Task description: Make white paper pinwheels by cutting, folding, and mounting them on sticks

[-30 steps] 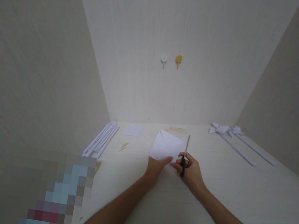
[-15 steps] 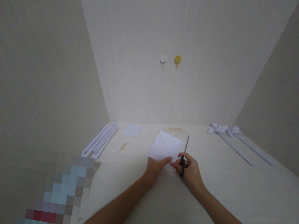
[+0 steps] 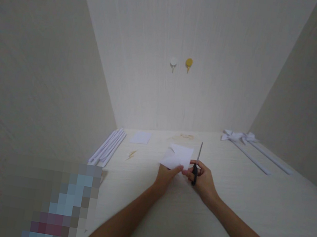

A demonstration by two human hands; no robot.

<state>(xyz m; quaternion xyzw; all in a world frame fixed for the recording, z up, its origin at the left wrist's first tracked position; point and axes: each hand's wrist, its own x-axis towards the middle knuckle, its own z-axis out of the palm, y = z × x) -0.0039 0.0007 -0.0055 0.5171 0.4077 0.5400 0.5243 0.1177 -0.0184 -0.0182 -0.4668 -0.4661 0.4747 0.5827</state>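
Centrally, over the pale bench [image 3: 237, 227], a folded sheet of plain white paper [image 3: 180, 158] is held near its lower edge by the left hand [image 3: 164, 177], thumb on top and the other fingers mostly hidden. Meanwhile the right hand [image 3: 204, 180] grasps the black-handled scissors with a slim metal blade [image 3: 195, 174], which points away from the person, just beside the paper; whether its fingertips also pinch the near right corner, I cannot tell.

One raised flap on the sheet looks loose, so a slack left thumb could let the folds spring open or slip out of line. With the scissors carried in the same hand that works so near the sheet, a careless turn of the wrist might nick the paper or crease it wrongly.
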